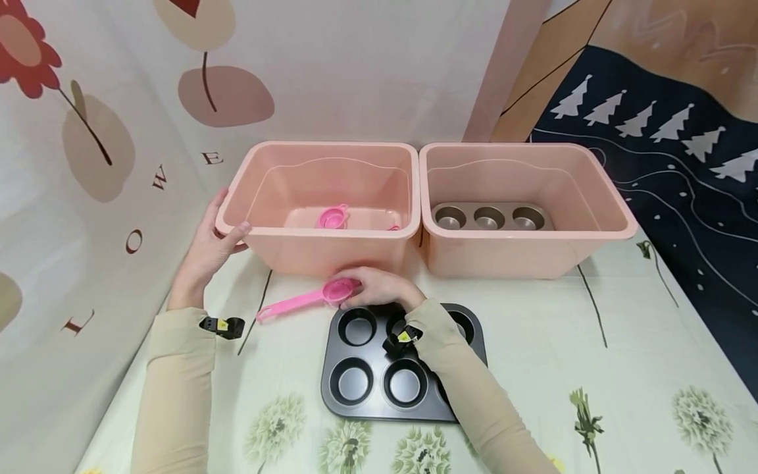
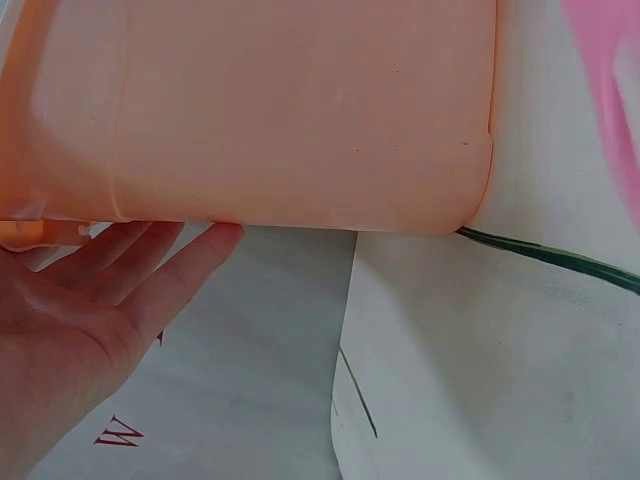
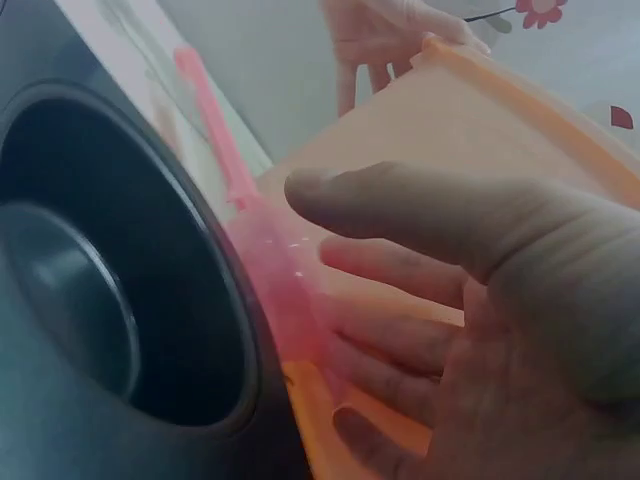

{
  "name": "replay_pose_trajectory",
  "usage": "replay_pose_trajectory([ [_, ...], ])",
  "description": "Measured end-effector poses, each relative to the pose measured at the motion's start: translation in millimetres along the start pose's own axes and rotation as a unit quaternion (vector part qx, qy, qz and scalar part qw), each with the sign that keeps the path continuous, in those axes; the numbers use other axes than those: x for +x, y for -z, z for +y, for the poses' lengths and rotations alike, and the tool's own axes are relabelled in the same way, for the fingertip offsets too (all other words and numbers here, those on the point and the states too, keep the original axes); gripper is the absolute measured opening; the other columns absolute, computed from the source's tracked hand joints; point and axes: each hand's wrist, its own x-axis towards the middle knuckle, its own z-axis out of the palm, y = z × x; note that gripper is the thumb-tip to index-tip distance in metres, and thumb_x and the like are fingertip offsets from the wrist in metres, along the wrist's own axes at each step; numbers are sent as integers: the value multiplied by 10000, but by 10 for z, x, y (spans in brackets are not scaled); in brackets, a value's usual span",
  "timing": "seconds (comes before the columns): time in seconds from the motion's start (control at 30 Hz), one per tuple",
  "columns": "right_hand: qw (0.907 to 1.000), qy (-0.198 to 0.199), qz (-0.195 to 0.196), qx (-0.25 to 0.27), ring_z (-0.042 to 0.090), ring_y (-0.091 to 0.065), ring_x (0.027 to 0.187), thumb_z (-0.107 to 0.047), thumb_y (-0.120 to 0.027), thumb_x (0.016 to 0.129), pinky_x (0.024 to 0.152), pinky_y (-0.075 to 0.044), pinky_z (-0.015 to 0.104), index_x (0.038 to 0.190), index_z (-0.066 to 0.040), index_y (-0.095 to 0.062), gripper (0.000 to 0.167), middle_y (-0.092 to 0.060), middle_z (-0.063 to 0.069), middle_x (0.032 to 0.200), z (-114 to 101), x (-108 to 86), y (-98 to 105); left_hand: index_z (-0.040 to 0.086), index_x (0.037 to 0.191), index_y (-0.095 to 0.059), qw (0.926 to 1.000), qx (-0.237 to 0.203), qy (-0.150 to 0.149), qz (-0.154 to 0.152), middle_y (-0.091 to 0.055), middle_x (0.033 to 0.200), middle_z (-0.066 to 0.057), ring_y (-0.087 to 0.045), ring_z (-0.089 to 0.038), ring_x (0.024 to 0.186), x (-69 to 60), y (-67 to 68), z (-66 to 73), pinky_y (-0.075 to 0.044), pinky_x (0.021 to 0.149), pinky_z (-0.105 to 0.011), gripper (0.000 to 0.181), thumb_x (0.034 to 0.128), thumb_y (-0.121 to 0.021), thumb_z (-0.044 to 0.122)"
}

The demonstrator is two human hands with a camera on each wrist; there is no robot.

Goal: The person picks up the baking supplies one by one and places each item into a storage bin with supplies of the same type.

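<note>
A pink strainer (image 1: 294,305) with a long handle lies on the table in front of the left bin, its bowl beside the muffin tin's far edge. My right hand (image 1: 381,288) reaches over the tin, its fingers touching the strainer's bowl; in the right wrist view the thumb stands apart from the bowl (image 3: 280,280). At the front left corner of the left pink bin (image 1: 314,253), my left hand (image 1: 207,253) rests on the rim with its thumb. Its other fingers (image 2: 185,270) lie straight along the outer wall. The dark muffin tin (image 1: 379,405) is partly covered by my right forearm.
Inside the left bin is another pink strainer (image 1: 333,217), and a bit of pink shows behind the front rim. The right pink bin (image 1: 491,257) stands close beside it with a muffin tin (image 1: 470,209) inside. A patterned curtain (image 1: 355,72) hangs behind.
</note>
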Motion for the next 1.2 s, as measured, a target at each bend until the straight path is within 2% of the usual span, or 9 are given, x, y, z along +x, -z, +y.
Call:
replay_pose_trajectory([
  [0.13,9999,-101,78,-15,230,-517,1174,-112,-724,866,987,-405,229,1414,27,-436,635,-499,165,1367,33,-17,-12,259,1567,-68,10000,24,7,-6,-261,1480,-241,-500,-106,1077,-13,-7,7,-520,735,-182,812,962,-596,142],
  [0.27,9998,44,195,-29,239,-513,1138,-125,-706,879,989,-396,244,1404,29,-451,604,-515,162,1350,45,-20,-24,263,1566,-82,9999,-105,-25,-4,-267,1470,-236,-501,-104,1075,-25,-5,13,-513,739,-172,809,959,-600,133],
  [0.57,9994,159,286,-74,264,-498,1167,-123,-662,893,994,-374,232,1392,52,-456,567,-509,175,1368,64,-6,-48,217,1569,-68,9999,-16,-115,-45,-257,1468,-262,-495,-132,1092,-33,-8,30,-513,756,-177,813,959,-602,149],
  [0.67,9995,128,297,-65,259,-491,1189,-115,-677,871,1008,-352,220,1397,53,-445,599,-514,181,1362,66,10,-64,217,1569,-64,9999,37,-85,-42,-255,1474,-260,-493,-133,1094,-32,-10,38,-513,757,-179,813,961,-602,160],
  [0.87,9995,-8,187,272,232,-476,1230,-130,-714,831,1031,-325,206,1426,50,-388,702,-511,188,1351,87,95,-147,238,1568,-68,10000,-41,-70,-37,-245,1479,-273,-502,-121,1086,-43,15,34,-515,757,-181,812,962,-603,169],
  [1.03,9998,-98,158,111,209,-462,1227,-147,-729,827,1036,-313,203,1406,41,-431,678,-503,158,1369,70,192,-219,242,1568,-67,10000,-77,-6,25,-243,1493,-256,-502,-119,1088,-45,20,29,-511,751,-180,815,961,-603,150],
  [1.2,10000,-59,75,-25,164,-502,1126,-135,-763,811,964,-370,187,1357,6,-520,614,-558,121,1302,18,275,-286,238,1569,-44,9999,120,45,41,-252,1497,-231,-502,-101,1053,-31,9,24,-519,748,-195,822,965,-597,160],
])
